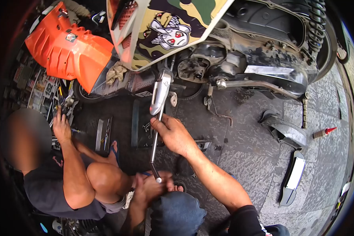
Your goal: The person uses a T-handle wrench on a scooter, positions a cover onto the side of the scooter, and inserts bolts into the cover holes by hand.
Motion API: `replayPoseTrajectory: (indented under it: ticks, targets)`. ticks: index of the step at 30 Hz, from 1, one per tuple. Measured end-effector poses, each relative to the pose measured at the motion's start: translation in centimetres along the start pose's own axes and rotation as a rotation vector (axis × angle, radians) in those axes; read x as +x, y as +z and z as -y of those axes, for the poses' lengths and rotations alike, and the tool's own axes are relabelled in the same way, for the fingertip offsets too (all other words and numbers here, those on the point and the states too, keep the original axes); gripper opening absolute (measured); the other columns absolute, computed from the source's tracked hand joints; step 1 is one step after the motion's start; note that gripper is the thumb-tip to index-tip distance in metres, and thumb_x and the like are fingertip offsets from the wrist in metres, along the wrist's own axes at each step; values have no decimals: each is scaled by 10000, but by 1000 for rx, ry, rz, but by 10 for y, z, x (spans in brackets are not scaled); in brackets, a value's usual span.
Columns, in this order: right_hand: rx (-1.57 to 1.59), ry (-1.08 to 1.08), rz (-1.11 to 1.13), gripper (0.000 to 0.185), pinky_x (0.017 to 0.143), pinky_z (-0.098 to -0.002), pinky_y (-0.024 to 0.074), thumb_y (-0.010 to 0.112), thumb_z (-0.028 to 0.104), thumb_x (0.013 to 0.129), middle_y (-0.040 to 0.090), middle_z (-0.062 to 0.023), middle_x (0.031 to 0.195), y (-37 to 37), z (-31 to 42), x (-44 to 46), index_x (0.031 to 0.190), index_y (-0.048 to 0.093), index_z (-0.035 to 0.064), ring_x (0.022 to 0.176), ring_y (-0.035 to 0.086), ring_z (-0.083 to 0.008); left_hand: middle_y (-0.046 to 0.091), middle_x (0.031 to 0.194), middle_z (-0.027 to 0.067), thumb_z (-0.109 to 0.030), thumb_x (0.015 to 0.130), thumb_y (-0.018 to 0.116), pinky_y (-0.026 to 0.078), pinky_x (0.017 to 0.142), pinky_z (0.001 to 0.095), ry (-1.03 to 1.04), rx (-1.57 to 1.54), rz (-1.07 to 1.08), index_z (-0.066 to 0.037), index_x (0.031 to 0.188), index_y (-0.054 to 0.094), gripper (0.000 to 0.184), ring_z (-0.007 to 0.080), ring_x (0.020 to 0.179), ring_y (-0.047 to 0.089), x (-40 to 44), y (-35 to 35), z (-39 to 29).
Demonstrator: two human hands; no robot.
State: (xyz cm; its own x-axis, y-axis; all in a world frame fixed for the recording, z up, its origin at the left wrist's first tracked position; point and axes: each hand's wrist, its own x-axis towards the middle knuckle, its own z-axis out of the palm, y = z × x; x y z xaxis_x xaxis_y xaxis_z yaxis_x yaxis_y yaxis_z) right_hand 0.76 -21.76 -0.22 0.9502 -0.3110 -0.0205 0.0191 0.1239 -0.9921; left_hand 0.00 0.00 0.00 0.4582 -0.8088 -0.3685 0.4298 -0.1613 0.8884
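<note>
My right hand [173, 133] is closed around a long metal rod [155, 145], thumb and fingers just below a silver pointed part [160, 92]. That part lines up with the rod and lies in front of the scooter's lower side. At its lower end the rod bends into a dark piece with a round bright tip. Close to this tip is my left hand [147, 188], smeared by motion, so its finger positions and any hold are unclear. A scooter [239, 70] with an exposed, dirty engine side and a camouflage panel [177, 27] is at the top.
A person [78, 177] squats at the left, one hand reaching toward tools. An orange panel [74, 51] rests at the upper left. A dark tray [139, 126] lies near the middle. Right on the paving are a curved cover [285, 129], a red-tipped tube [324, 133] and an elongated part [294, 177].
</note>
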Motion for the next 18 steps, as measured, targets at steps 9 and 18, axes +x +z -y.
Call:
replayPoseTrajectory:
  ticks: [9,18]
  targets:
    - [195,93,63,427,677,-383,497,486,361,944,654,-189,764,-9,5,6,947,595,-52,699,681,-272,466,649,-20,-186,984,435,441,613,244,158,-1625,400,-57,1210,443,260,90,512,449,76,48,-13]
    - [-4,-65,-45,445,620,-357,424,444,371,944,571,-113,624,-19,11,10,797,611,-15,617,537,-195,584,790,198,-106,918,515,475,622,449,304,1047,-393,-27,1113,418,232,401,692,615,63,57,-60]
